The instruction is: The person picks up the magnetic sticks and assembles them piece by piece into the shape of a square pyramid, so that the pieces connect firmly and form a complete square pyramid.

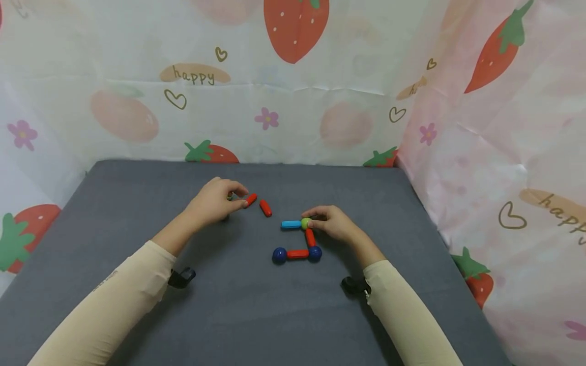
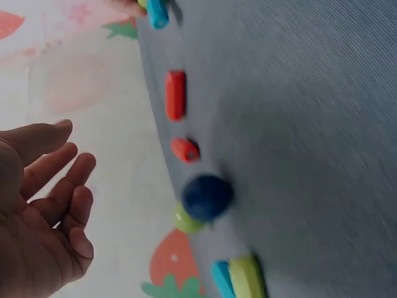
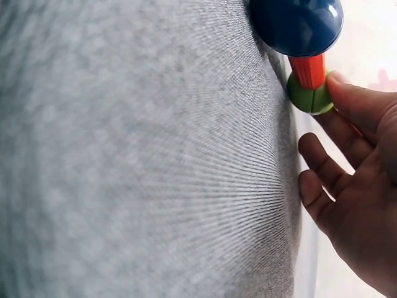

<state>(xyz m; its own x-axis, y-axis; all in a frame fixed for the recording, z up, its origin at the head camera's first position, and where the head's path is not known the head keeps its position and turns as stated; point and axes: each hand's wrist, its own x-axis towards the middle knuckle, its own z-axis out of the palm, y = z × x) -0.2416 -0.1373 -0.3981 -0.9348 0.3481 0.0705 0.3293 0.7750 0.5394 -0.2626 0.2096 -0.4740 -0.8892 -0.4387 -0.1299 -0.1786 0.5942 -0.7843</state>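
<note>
My right hand [image 1: 334,222] pinches a green ball [image 1: 306,223] between thumb and forefinger. A light blue rod [image 1: 291,224] joins that ball on the left. Below it, a red rod [image 1: 310,237] runs to a dark blue ball [image 1: 315,253]; another red rod [image 1: 297,254] links this to a second dark blue ball [image 1: 280,255]. Over the loose pieces, my left hand [image 1: 215,201] hovers with fingers loosely bent and nothing in them in the left wrist view. Two loose red rods, one nearer [image 1: 251,200] and one farther right [image 1: 265,208], lie by its fingertips.
In the left wrist view, a loose dark blue ball [image 2: 208,197], a green ball [image 2: 188,218], a blue rod [image 2: 222,278] and a yellow-green rod [image 2: 246,276] lie near the left hand. A grey cloth [image 1: 256,315] covers the table; a strawberry-print sheet [image 1: 293,101] hangs behind.
</note>
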